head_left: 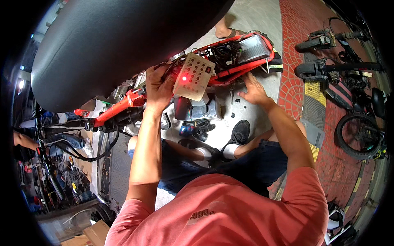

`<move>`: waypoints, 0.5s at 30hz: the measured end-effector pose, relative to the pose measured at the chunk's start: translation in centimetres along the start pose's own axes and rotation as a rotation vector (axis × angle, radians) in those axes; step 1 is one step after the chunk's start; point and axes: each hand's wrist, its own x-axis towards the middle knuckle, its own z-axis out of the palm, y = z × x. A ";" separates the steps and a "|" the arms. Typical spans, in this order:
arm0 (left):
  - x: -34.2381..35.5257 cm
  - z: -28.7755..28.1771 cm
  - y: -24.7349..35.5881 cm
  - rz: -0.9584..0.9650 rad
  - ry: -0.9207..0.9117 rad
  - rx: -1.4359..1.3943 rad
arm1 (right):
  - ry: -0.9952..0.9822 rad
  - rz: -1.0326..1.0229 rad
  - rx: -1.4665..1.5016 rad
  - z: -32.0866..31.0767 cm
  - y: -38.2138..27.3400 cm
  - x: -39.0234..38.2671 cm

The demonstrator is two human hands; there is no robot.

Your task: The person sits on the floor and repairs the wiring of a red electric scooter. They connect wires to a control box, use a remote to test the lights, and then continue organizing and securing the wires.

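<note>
In my left hand (157, 91) is a beige tester box (196, 84) with rows of small round lights or sockets and a dark switch. One red light glows on it, and dark wires run behind it. My fingers wrap its left edge. My right hand (256, 91) is open, fingers spread, at the lower edge of a red scooter frame (233, 74); I cannot tell how firmly it touches. Inside the frame lie bundled black wires (223, 52) and a silver finned metal box (253, 48). A large black seat (123, 45) covers the upper left.
Below the frame sit a grey metal case (204, 110), a blue tool with a coiled black cable (193, 128) and small dark pieces on the floor. Another person's sandalled foot (225, 32) stands beyond. Scooters and a small wheel (360, 135) line the right; tools and cables clutter the left.
</note>
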 end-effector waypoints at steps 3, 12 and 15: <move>-0.5 0.3 -0.2 0.015 0.046 0.049 | 0.071 -0.003 -0.032 0.7 -1.2 0.0; -0.3 -0.1 1.1 -0.113 -0.040 -0.112 | 0.047 0.184 0.137 0.5 -0.6 1.4; -0.7 -0.3 0.8 -0.103 -0.056 -0.067 | 0.080 0.232 0.141 0.2 0.0 1.9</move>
